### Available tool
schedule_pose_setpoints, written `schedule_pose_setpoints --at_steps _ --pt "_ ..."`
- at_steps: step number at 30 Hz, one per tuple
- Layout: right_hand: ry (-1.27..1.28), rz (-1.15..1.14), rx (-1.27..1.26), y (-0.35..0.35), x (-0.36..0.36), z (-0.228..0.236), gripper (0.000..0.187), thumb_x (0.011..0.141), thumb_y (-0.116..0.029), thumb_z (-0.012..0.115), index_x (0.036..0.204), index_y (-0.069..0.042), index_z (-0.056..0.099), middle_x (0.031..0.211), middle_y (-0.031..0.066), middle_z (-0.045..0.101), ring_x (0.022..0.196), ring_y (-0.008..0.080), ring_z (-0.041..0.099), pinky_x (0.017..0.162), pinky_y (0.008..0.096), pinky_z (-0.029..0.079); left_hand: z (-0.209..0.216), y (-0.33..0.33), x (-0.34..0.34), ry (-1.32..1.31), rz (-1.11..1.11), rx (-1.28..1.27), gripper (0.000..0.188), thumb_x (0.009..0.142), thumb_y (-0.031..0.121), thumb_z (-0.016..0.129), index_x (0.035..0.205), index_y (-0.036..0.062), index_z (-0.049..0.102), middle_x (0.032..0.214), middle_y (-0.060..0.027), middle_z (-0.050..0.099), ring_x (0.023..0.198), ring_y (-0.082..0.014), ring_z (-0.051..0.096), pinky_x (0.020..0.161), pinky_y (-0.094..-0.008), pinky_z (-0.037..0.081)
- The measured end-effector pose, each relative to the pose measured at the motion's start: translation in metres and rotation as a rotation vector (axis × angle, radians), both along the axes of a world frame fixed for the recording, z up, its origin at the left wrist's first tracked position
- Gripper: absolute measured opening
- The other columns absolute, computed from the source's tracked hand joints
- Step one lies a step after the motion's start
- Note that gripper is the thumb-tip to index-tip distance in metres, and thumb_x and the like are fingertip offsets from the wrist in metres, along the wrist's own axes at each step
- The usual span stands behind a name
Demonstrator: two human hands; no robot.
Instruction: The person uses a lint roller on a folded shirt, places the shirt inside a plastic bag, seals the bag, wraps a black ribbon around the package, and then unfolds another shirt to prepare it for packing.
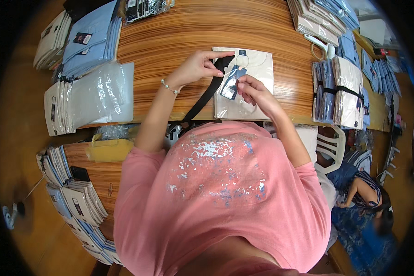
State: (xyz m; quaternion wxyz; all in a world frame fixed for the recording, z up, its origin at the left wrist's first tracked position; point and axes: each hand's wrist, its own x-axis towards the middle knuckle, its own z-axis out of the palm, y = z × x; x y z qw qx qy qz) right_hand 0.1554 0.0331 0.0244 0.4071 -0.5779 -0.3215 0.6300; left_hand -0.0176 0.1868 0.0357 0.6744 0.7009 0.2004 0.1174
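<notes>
On the wooden table [179, 32] straight ahead of me lies a folded cream shirt [255, 78] in a clear bag, square to the near edge. My left hand [195, 68] rests at its upper left corner, fingers pinched on the top end of a black strap [207, 94]. The strap runs from that corner diagonally down and left, off the shirt, over the table edge toward my body. My right hand [255, 91] sits on the middle of the shirt, just right of the strap, fingertips closed on a dark blue hang tag [230, 85] lying on the shirt front. The two hands are near each other but not touching; the tag lies between them.

Left of the shirt: a pile of empty clear plastic bags [99, 92], with bagged white garments stacked beside it. Behind these, a stack of folded light blue shirts [89, 41]. Right of the shirt: an upright bundle of bagged shirts [342, 92] bound by a black band. Far right corner: more bagged stacks [319, 16], with white-handled scissors [324, 48] just below them. At lower left, a second wooden surface carries fanned rows of bagged shirts [76, 193]. A white plastic chair [331, 145] stands to my right, with another person [368, 193] seated beyond it.
</notes>
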Motion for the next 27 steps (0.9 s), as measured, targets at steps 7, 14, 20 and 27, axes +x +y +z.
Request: schedule_pose_setpoints --at_steps 7,14,20,27 --pt "0.155 -0.154 0.009 0.005 -0.021 0.010 0.020 0.092 -0.027 0.047 0.093 -0.008 0.051 0.068 -0.0032 0.044 0.049 0.0036 0.032 0.043 0.0199 0.021 0.002 -0.001 0.013 -0.075 -0.105 0.024 0.059 0.073 -0.005 0.064 0.127 0.0113 0.051 0.113 0.0007 0.060 0.059 0.0029 0.041 0.056 -0.0139 0.039" --pt "0.215 -0.179 0.057 0.010 -0.020 0.008 0.016 0.091 -0.023 0.050 0.084 -0.009 0.048 0.066 -0.0006 0.045 0.042 0.0054 0.032 0.038 0.0205 0.021 0.000 -0.002 0.019 -0.056 -0.209 0.058 0.056 0.074 -0.007 0.059 0.127 0.0099 0.052 0.100 -0.0029 0.062 0.067 -0.0007 0.053 0.058 -0.0164 0.045" --pt "0.259 -0.211 0.110 0.010 -0.021 0.002 0.016 0.091 -0.022 0.051 0.081 -0.010 0.046 0.064 -0.0012 0.046 0.041 0.0051 0.033 0.037 0.0204 0.020 0.010 -0.011 0.017 -0.069 -0.170 0.033 0.056 0.074 -0.005 0.058 0.127 0.0106 0.052 0.083 0.0024 0.060 0.061 0.0008 0.049 0.052 -0.0161 0.040" --pt "0.299 -0.224 0.109 0.008 -0.023 0.002 0.013 0.091 -0.022 0.052 0.083 -0.012 0.047 0.063 -0.0032 0.046 0.042 0.0040 0.032 0.038 0.0194 0.020 0.003 -0.010 0.016 -0.064 -0.168 0.053 0.062 0.072 -0.004 0.062 0.130 0.0126 0.049 0.085 0.0012 0.064 0.061 0.0016 0.051 0.057 -0.0156 0.042"
